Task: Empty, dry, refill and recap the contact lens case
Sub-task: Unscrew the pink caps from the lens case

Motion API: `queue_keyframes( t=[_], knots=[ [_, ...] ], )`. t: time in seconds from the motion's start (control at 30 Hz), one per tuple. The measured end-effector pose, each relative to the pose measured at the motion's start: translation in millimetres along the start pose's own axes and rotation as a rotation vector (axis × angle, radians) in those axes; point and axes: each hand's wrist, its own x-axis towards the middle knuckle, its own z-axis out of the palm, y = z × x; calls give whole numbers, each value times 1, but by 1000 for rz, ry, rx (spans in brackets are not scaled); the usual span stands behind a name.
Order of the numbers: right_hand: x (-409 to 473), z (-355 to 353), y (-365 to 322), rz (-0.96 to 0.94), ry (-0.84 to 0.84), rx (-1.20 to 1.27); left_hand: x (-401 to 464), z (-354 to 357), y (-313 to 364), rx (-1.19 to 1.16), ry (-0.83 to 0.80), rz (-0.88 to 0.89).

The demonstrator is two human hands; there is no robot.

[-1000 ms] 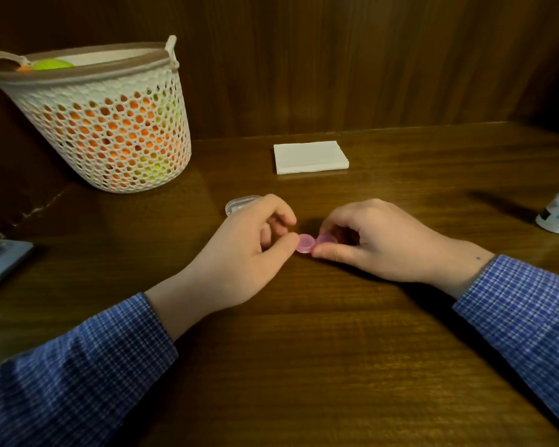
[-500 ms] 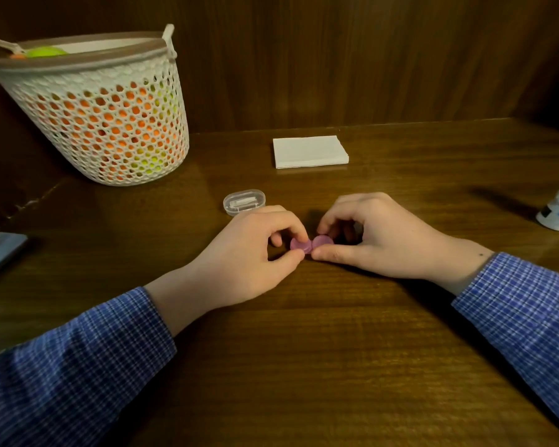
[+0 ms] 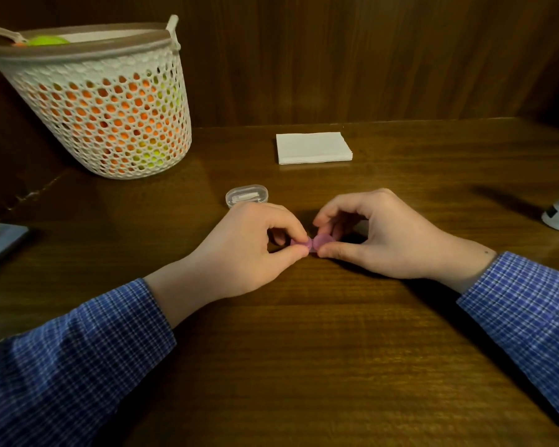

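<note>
We pinch the pink lens case (image 3: 317, 242) at mid-table, its long axis running left to right: our left hand (image 3: 249, 250) grips the left cap between thumb and forefinger, our right hand (image 3: 384, 233) the right cap, fingers curled over it.

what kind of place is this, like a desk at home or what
Probably a home desk or wooden nook: a dark wood tabletop backed by wood panelling, a white perforated plastic basket, a folded white tissue stack. Both hands pinch a small pink contact lens case.
</note>
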Motion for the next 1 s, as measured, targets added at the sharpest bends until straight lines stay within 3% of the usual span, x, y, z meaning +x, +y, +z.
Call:
queue_keyframes(
  t=[0.23, 0.43, 0.77, 1.0],
  knots=[
    [0, -3, 1, -8, -53, 20, -1, 0, -1, -14, 10, 4],
    [0, 1, 1, 4, 7, -70, 0, 0, -2, -12, 5, -6],
    [0, -4, 5, 22, -43, 64, 0, 0, -4, -16, 0, 1],
    [0, 1, 2, 50, 19, -17, 0, -1, -5, -13, -1, -3]
  ],
)
